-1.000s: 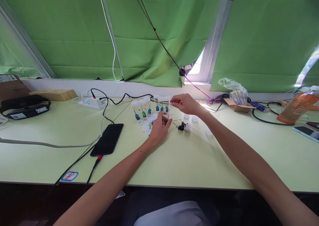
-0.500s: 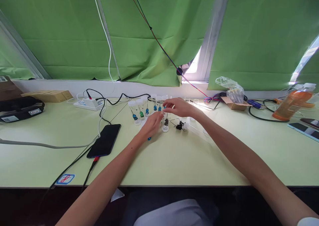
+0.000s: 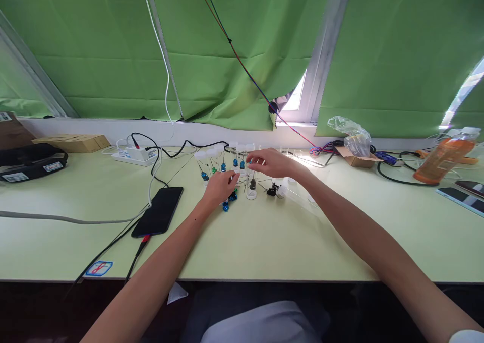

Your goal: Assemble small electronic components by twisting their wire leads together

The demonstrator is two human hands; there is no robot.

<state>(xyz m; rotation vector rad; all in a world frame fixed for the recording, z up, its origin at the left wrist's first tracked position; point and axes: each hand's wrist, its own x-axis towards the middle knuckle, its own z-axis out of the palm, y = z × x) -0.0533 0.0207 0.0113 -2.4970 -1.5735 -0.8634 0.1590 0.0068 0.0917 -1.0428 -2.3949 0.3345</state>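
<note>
Loose blue pcs [image 3: 226,206] on the counter [image 3: 272,242] lie by the curled L hand [image 3: 220,186], contents unclear, just drawn back from the upright clear tube [image 3: 251,187], leaving it to the R hand [image 3: 271,162], fingers narrow up top, grip unclear.

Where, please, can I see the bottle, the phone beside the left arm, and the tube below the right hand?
Bottle [image 3: 443,157]: head view, on its orange body.
Phone [image 3: 158,212]: head view, on the middle of its dark screen.
Tube [image 3: 251,185]: head view, on its clear wall.
</note>
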